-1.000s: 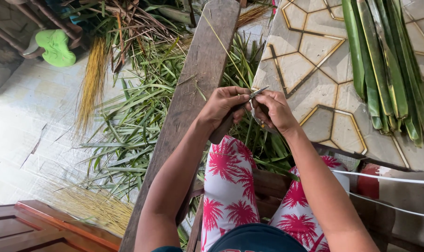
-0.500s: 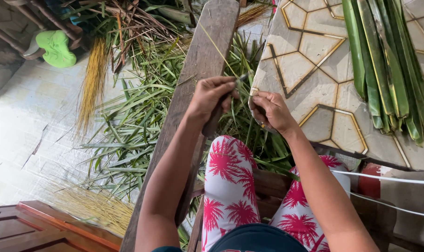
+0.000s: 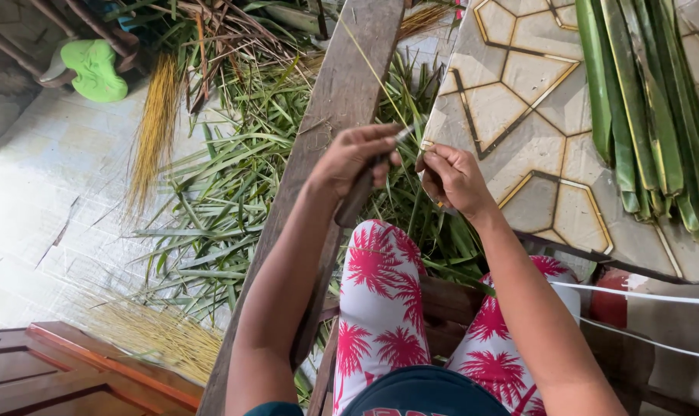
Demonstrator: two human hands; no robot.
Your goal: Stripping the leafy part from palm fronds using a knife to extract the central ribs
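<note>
the left hand (image 3: 355, 160) is curled shut around the dark handle of a small knife (image 3: 367, 183), whose short blade pokes out toward the other hand. the right hand (image 3: 451, 177) sits just beside it, thumb and fingers pinched closed on the near end of a thin pale leaf rib (image 3: 376, 74). that rib runs from the pinch up and away to the left, passing the blade tip and crossing over the wooden plank (image 3: 330, 115) that lies under the left hand and slants away from the person.

below both hands are knees in white trousers with red palm prints (image 3: 380, 308). to the right of the right hand is a tiled surface with a gold-lined pattern (image 3: 523, 100), and further right on it lies a bundle of long green leaves (image 3: 646, 108). to the left of the plank, loose green leaf strips (image 3: 219, 200) cover the floor, with a sheaf of yellowish ribs (image 3: 151, 139) beyond them and a green sandal (image 3: 95, 68) far off to the left.
</note>
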